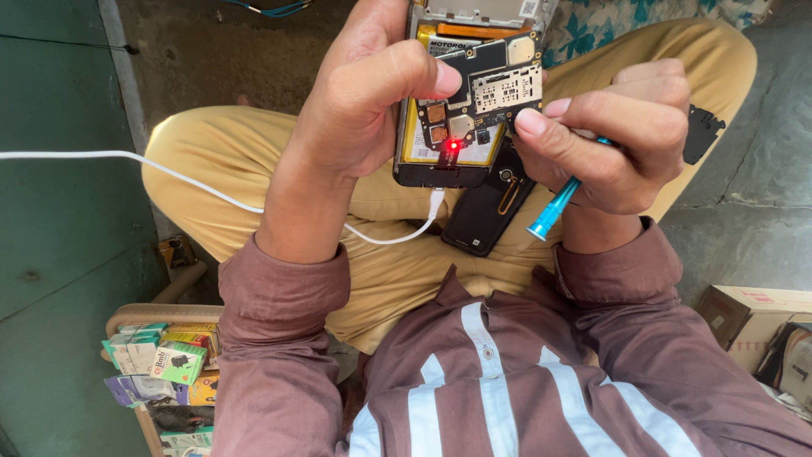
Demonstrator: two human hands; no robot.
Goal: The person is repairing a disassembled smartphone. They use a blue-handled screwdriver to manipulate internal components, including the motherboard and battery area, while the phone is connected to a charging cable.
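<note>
An opened phone with its back off shows a black circuit board, metal shields and a yellow battery. A small red light glows near its lower end. My left hand grips the phone's left side, thumb pressed on the board. My right hand holds a blue-handled tool and its fingertips touch the phone's right edge. A white cable is plugged into the phone's bottom. A black back cover lies on my lap under the phone.
I sit cross-legged in tan trousers. A small black plastic part rests by my right knee. A wooden tray with several small colourful boxes stands at lower left. A cardboard box is at the right.
</note>
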